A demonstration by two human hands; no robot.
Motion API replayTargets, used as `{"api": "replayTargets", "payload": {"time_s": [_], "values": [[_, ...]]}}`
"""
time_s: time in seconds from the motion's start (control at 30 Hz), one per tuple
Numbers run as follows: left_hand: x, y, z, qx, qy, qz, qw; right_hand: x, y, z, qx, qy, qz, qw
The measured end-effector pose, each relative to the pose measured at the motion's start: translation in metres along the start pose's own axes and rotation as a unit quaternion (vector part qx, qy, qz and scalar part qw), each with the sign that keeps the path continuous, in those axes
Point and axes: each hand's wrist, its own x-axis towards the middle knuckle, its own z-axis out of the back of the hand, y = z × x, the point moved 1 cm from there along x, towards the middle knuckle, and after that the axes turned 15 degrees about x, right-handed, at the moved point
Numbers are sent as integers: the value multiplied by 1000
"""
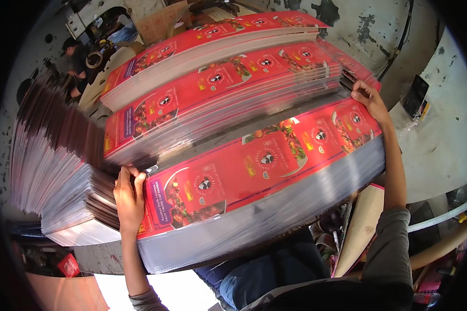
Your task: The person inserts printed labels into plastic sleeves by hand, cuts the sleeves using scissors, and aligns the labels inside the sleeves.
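Observation:
A long stack of red printed sheets (244, 166), with food pictures and panda logos, lies in front of me. My left hand (128, 199) is at the stack's left end, its fingers and thumb closed at the far corner of the top sheet. At the far right corner, my right hand (370, 101) has bent fingers pinching the sheet's edge. How many sheets each hand grips is hidden. Behind this stack lies a second stack of the same printed sheets (192, 85).
A third red stack (202, 36) lies farther back. Leaning piles of plastic-looking sheets (72, 176) stand on the left. A dark phone (416, 96) rests on the pale surface at right. A person (78, 62) is in the left background.

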Motion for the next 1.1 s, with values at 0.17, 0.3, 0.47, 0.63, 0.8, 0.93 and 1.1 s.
{"api": "replayTargets", "payload": {"time_s": [0.17, 0.3, 0.47, 0.63, 0.8, 0.93, 1.1], "values": [[4, -2, 1, 2, -7, -16, 1000, 1, -8, 2, -25, -14, 46, 999], [5, -4, 4, -13, -36, -24, 999, 3, -10, 7, -8, -9, 42, 999], [3, -2, 6, 7, -101, -39, 994, -5, 9, 9, 20, -30, 29, 999], [3, -5, 8, -1, -146, -37, 989, -18, 24, 14, 137, 45, 66, 987], [2, -8, 6, -8, -151, -47, 987, -28, 0, 33, 281, 74, -57, 955], [2, -7, 5, -3, -158, -39, 987, -40, 23, 13, 246, -21, -43, 968], [3, -13, 8, 26, -171, -65, 983, -46, 6, 30, 175, -44, -5, 984]]}}
